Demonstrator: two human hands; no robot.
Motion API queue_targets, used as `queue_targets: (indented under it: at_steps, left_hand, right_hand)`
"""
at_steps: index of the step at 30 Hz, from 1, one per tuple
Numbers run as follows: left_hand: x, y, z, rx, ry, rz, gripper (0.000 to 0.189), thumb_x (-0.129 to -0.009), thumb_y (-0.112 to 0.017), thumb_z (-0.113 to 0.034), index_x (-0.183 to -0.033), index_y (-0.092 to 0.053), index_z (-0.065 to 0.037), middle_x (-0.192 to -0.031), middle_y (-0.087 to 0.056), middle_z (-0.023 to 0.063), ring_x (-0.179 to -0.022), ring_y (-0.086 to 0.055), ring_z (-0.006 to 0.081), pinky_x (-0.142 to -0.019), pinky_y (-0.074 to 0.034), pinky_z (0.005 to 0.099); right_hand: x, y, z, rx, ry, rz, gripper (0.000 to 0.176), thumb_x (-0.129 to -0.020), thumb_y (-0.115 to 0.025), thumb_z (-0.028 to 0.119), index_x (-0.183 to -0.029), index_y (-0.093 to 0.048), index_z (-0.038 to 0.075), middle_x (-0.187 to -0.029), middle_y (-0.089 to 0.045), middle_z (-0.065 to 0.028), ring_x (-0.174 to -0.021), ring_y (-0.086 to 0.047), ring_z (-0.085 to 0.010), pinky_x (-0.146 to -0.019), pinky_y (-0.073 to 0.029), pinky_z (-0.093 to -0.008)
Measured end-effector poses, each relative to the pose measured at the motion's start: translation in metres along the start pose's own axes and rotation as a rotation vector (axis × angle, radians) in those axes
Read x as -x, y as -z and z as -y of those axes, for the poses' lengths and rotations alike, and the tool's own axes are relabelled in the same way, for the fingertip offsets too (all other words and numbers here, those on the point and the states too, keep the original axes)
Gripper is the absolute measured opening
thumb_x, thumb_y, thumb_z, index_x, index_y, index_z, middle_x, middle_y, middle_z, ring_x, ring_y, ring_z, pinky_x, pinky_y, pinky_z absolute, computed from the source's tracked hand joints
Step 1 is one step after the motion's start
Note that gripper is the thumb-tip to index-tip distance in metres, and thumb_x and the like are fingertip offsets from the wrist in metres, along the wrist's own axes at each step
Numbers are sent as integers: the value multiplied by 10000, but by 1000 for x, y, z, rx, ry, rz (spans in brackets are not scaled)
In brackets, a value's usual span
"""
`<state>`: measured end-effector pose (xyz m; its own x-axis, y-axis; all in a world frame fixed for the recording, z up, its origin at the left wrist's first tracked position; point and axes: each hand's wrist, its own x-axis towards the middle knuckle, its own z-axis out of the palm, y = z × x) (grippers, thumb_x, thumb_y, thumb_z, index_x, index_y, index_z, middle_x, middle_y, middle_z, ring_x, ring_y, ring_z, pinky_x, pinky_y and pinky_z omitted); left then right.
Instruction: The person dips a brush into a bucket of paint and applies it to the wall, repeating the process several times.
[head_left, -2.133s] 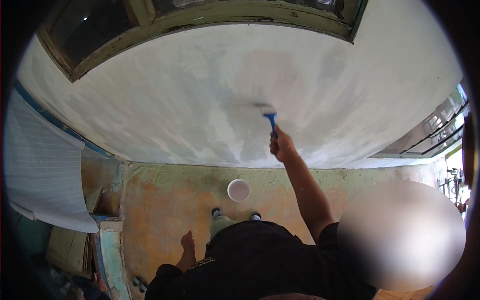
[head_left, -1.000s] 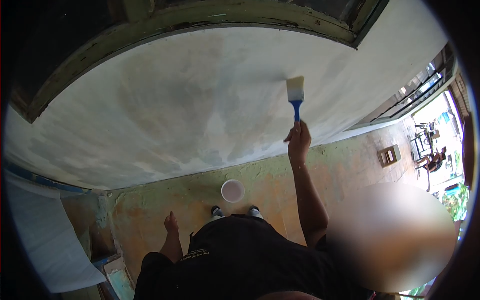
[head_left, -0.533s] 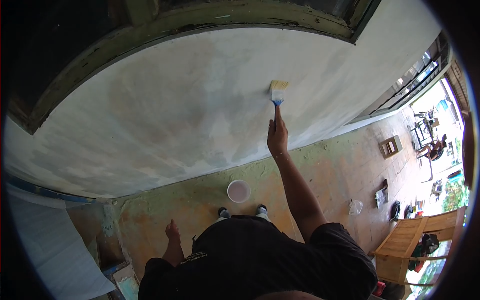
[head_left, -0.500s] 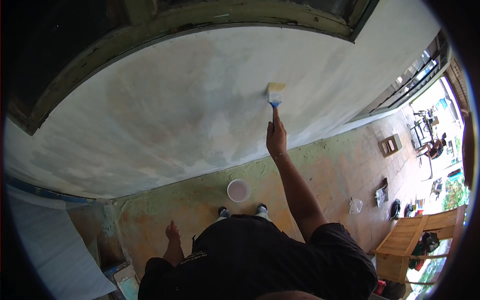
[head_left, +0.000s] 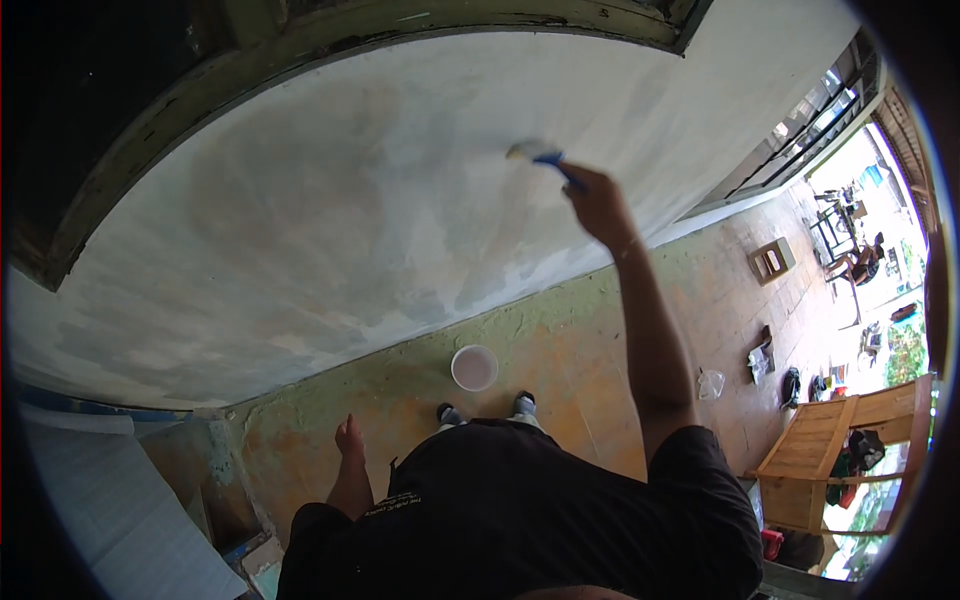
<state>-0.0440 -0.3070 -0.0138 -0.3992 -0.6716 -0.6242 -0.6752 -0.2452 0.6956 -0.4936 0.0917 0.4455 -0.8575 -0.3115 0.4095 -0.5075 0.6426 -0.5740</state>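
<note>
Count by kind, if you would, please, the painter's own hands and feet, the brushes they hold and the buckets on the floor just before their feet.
Hands: 2, the left hand and the right hand
Feet: 2, the left foot and the right foot
Brush: 1
Bucket: 1
Total: 6

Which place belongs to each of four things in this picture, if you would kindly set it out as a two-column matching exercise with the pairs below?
1. paintbrush
2. bucket
3. left hand
4. window frame

A. on the floor, between the feet and the wall
B. along the top of the picture
C. gripped in the right hand
D. low, apart from the wall

Pairs: 1-C, 2-A, 3-D, 4-B
</note>
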Motion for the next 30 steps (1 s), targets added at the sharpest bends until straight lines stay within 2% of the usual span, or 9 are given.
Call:
queue_targets:
  at_steps: [3,5,10,11,15,16,23,28,30]
  left_hand:
    - [8,-8,-11,24,-23,-33,495,-904,-565,-522,-1115,-565,-75,-958,-569,61,-823,-553,204,-637,-439,384]
    - [11,-11,-11,33,-7,-45,466,-910,-569,-504,-1082,-569,-71,-897,-555,53,-771,-547,188,-592,-432,354]
    - [3,-5,30,20,1,-78,410,-920,-578,-469,-1022,-572,-72,-763,-495,26,-661,-515,148,-515,-397,292]
    - [7,-5,29,18,9,-79,417,-920,-574,-475,-1026,-573,-71,-781,-503,28,-681,-521,153,-530,-403,303]
    - [36,4,16,28,51,-83,444,-923,-556,-491,-1053,-579,-67,-869,-542,40,-779,-543,177,-605,-429,356]
    - [40,3,12,37,63,-81,450,-924,-551,-494,-1062,-580,-66,-896,-553,43,-808,-547,184,-627,-436,372]
    - [46,7,20,43,67,-86,497,-921,-547,-500,-1161,-571,-65,-1051,-578,75,-927,-558,225,-710,-448,422]
    - [62,3,31,99,93,-160,513,-923,-548,-495,-1201,-554,-64,-1069,-582,79,-922,-562,237,-738,-454,447]
    - [73,-3,42,143,128,-181,505,-923,-561,-482,-1214,-549,-69,-1070,-583,75,-912,-563,241,-750,-452,460]
  right_hand:
    - [-27,51,41,-8,-95,-57,392,-858,-663,110,-1248,-635,83,-776,-644,-106,-665,-540,-129,-662,-478,-289]
    - [-29,67,50,-32,57,-198,396,-868,-656,100,-1262,-630,89,-754,-608,-65,-648,-470,-102,-629,-447,-265]
    - [-12,38,43,-177,138,-466,396,-927,-597,74,-1322,-583,73,-962,-694,-45,-741,-503,-65,-688,-461,-228]
    - [-6,20,30,-175,82,-387,399,-931,-564,125,-1325,-558,63,-987,-683,-221,-816,-664,-193,-755,-507,-327]
    - [49,-82,-33,-118,-43,-191,451,-921,-522,104,-1371,-503,71,-992,-642,-288,-908,-633,-439,-799,-497,-439]
    - [59,-83,-31,-140,-212,-54,445,-911,-534,113,-1353,-522,69,-1005,-643,-287,-929,-634,-435,-812,-494,-449]
    - [68,-70,-80,51,-189,335,390,-858,-611,98,-1247,-608,64,-1075,-665,-229,-993,-641,-397,-857,-508,-446]
    - [11,-12,-63,-69,-38,-11,380,-858,-618,91,-1230,-610,18,-1078,-665,-237,-1021,-657,-356,-861,-508,-375]
    - [1,20,-36,-155,-76,-110,369,-884,-611,106,-1245,-611,33,-967,-692,-198,-791,-651,-218,-762,-501,-321]
